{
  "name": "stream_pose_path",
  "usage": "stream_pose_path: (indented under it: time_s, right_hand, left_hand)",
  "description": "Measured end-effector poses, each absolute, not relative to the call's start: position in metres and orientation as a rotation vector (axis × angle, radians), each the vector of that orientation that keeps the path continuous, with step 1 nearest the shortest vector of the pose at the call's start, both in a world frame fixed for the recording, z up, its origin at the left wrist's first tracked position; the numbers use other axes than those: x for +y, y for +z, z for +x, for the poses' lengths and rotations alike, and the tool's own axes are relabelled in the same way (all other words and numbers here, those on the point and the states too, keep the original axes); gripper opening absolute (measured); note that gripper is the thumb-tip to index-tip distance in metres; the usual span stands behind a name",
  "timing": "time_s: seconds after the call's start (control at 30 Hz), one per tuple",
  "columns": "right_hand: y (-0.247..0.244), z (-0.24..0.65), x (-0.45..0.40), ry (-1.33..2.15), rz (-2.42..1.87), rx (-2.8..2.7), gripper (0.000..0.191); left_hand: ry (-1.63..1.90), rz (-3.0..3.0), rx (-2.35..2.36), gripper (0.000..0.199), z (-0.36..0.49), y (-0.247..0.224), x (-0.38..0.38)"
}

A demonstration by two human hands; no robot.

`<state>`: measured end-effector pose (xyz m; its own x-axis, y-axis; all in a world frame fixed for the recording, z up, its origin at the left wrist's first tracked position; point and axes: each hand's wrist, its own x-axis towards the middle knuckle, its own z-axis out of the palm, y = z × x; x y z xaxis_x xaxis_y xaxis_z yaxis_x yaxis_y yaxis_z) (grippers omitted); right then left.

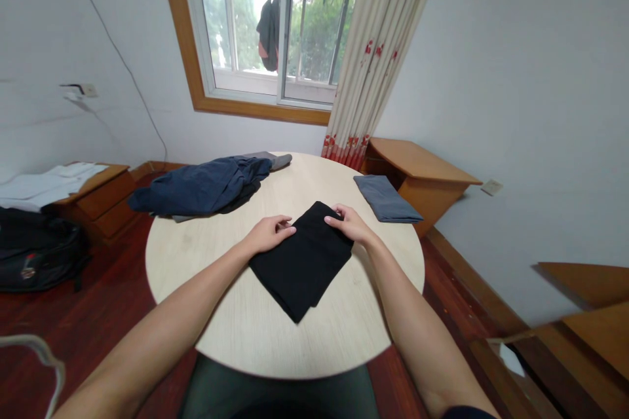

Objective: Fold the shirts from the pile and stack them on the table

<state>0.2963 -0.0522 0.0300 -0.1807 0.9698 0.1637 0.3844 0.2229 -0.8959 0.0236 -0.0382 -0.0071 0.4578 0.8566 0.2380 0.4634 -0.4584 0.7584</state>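
A folded black garment (307, 262) lies at a slant on the round, pale wooden table (221, 327); its exact kind does not show. At its left edge my left hand (269, 234) is closed, the thumb on top and the fingers along the side. My right hand (350, 222) holds the far right edge, thumb over the cloth and fingers curled at the rim. The lower corner points toward me and lies flat.
Crumpled dark blue clothes (206, 184) are heaped at the table's back left. A folded grey garment (387, 198) rests at the back right. A wooden desk (422, 160) stands beyond it. A black backpack (39, 252) sits on the left.
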Motion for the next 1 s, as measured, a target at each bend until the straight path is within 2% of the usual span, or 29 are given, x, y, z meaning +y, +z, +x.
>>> stream_pose_path:
  time_s: [0.13, 0.37, 0.57, 0.83, 1.0]
  right_hand:
    - [0.038, 0.287, -0.059, 0.98, -1.081, -1.634, 0.045]
    - [0.039, 0.27, -0.063, 0.987, -1.024, -1.615, 0.048]
    - [0.035, 0.26, -0.063, 1.062, -0.984, -1.699, 0.047]
    - [0.021, 0.257, -0.052, 0.907, -1.064, -1.654, 0.045]
    - [0.009, 0.259, -0.048, 1.19, -0.973, -1.436, 0.05]
  left_hand:
    - [0.887, 1.842, 0.917, 0.072, 0.032, -0.003, -0.037]
    - [0.769, 1.599, 0.625, 0.071, 0.034, 0.015, -0.049]
    - [0.729, 1.467, 0.598, 0.07, 0.032, 0.017, -0.051]
    - [1.008, 1.513, 0.688, 0.068, 0.033, 0.011, -0.041]
    - [1.211, 1.492, 0.701, 0.067, 0.029, 0.015, -0.041]
